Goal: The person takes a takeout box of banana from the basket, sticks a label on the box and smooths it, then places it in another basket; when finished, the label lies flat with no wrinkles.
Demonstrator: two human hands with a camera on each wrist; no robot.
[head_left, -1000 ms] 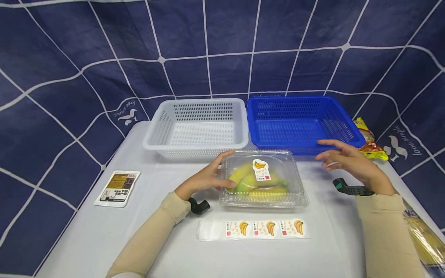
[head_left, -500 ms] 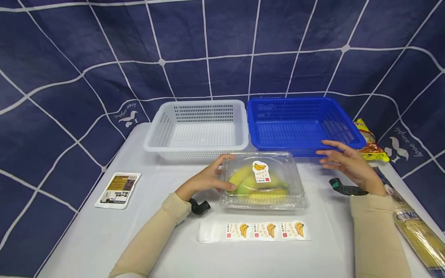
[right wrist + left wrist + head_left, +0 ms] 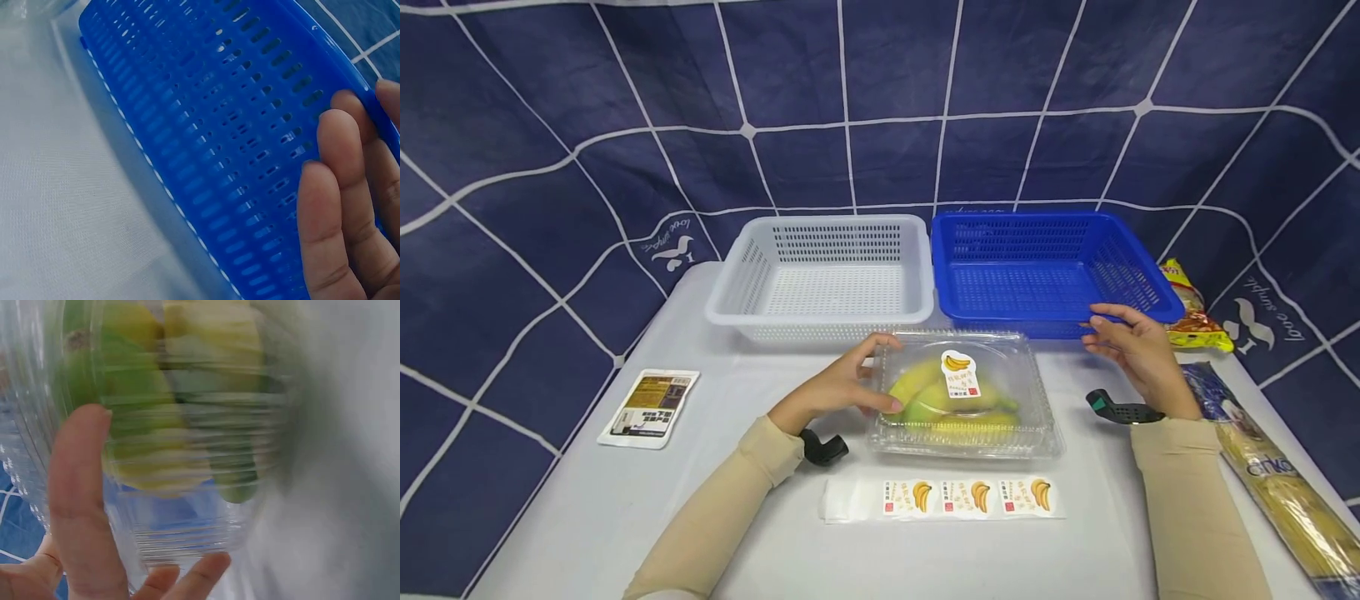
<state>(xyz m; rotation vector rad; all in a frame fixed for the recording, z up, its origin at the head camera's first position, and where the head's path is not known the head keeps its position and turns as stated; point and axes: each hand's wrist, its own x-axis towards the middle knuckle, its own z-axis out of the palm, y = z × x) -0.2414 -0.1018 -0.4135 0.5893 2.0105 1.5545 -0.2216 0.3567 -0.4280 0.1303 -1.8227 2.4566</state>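
Observation:
A clear plastic fruit box (image 3: 1037, 400) with bananas (image 3: 955, 408) inside lies mid-table, a banana label (image 3: 960, 375) on its lid. My left hand (image 3: 842, 383) grips its left end, thumb at the front and fingers farther back. In the left wrist view, the thumb (image 3: 81, 487) lies along the clear wall, with fingertips (image 3: 212, 565) at its lower edge. My right hand (image 3: 1135, 350) is at the front right of the blue basket (image 3: 985, 317), fingers loosely bent and holding nothing. The right wrist view has those fingers (image 3: 322, 219) right beside the basket's slotted wall.
A white basket (image 3: 820, 319) stands left of the blue one. A strip of banana stickers (image 3: 947, 498) lies in front of the box. At the left is a flat packet (image 3: 650, 408); at the right, a noodle bag (image 3: 1277, 475) and a yellow snack bag (image 3: 1195, 312).
The box, with my left hand on it, has shifted slightly toward me. My right hand has moved a little left along the blue basket's front, uncovering more of the noodle bag.

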